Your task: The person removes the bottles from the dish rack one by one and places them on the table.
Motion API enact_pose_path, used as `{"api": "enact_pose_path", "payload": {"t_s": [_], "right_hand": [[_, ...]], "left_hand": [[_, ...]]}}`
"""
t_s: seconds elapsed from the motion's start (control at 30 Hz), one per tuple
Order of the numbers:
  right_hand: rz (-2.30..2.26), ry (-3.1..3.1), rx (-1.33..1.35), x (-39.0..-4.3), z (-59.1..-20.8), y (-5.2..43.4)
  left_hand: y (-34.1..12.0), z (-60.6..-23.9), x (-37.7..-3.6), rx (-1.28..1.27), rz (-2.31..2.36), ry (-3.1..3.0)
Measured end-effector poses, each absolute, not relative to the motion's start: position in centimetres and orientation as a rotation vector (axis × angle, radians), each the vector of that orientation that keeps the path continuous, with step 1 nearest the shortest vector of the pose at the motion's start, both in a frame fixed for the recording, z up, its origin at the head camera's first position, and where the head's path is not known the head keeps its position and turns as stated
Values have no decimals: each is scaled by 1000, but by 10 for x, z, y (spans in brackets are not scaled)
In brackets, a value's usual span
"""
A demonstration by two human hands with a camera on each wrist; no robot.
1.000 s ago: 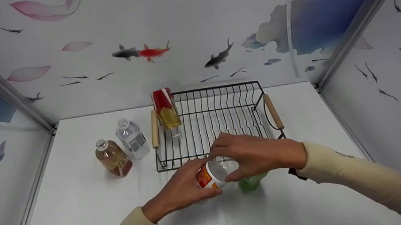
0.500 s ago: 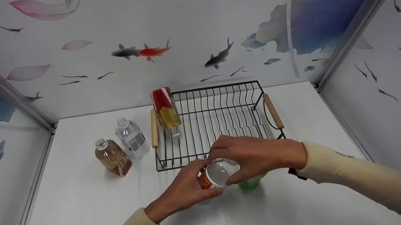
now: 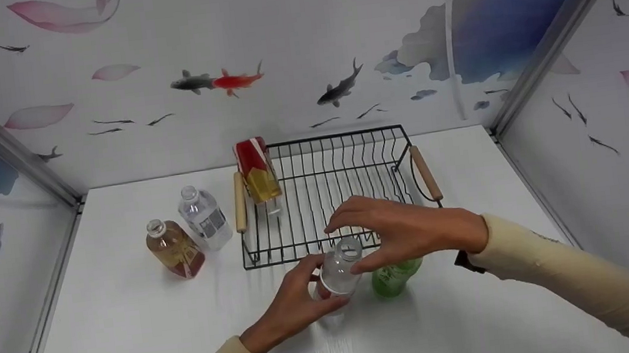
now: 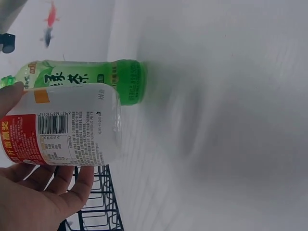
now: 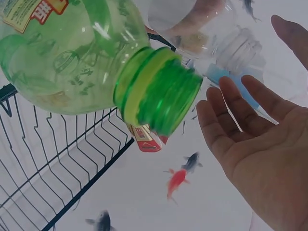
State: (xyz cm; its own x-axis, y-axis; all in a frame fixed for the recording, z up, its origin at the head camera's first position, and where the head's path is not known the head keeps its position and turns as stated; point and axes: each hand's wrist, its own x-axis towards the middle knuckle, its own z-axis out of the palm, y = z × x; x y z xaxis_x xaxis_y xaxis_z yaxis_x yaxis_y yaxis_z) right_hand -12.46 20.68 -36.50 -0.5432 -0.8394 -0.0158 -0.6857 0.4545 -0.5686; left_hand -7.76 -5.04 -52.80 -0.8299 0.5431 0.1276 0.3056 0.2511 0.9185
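Observation:
In the head view my left hand (image 3: 296,300) grips a clear plastic bottle (image 3: 342,273) round its body, with its capless neck pointing up and away. The left wrist view shows the bottle's white and red label (image 4: 62,130) with a barcode, the fingers below and the thumb above. My right hand (image 3: 400,229) hovers at the neck, fingers spread and relaxed. In the right wrist view that hand (image 5: 269,139) holds nothing. Just beyond the gripped bottle stands a green bottle (image 3: 390,281), partly hidden under my right hand; its open threaded neck (image 5: 161,89) fills the right wrist view.
A black wire rack (image 3: 322,190) with wooden handles stands at the back; a bottle with a red and yellow label (image 3: 260,174) lies in its left end. Left of it stand a clear bottle (image 3: 205,218) and an amber bottle (image 3: 176,250). Printed walls enclose the table (image 3: 132,339).
My right hand's fingers have spread and lifted from the clear bottle's top, uncovering its neck. The left hand has shifted slightly right, and the bottle shows less of its label from above.

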Motion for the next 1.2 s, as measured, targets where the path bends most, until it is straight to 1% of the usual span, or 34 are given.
{"api": "enact_pose_path", "payload": {"t_s": [0.4, 0.57, 0.83, 1.2], "right_hand": [[-861, 2463, -1275, -137, -371, 217], [-918, 2473, -1275, -145, -375, 221], [-950, 2523, -1204, -151, -380, 228], [-992, 2559, -1186, -159, -387, 234]], "left_hand": [[-39, -553, -79, 849, 1713, 2278], [-33, -558, -79, 827, 1732, 2264], [-25, -567, -80, 833, 1746, 2258], [-23, -577, -83, 853, 1744, 2264]]}}
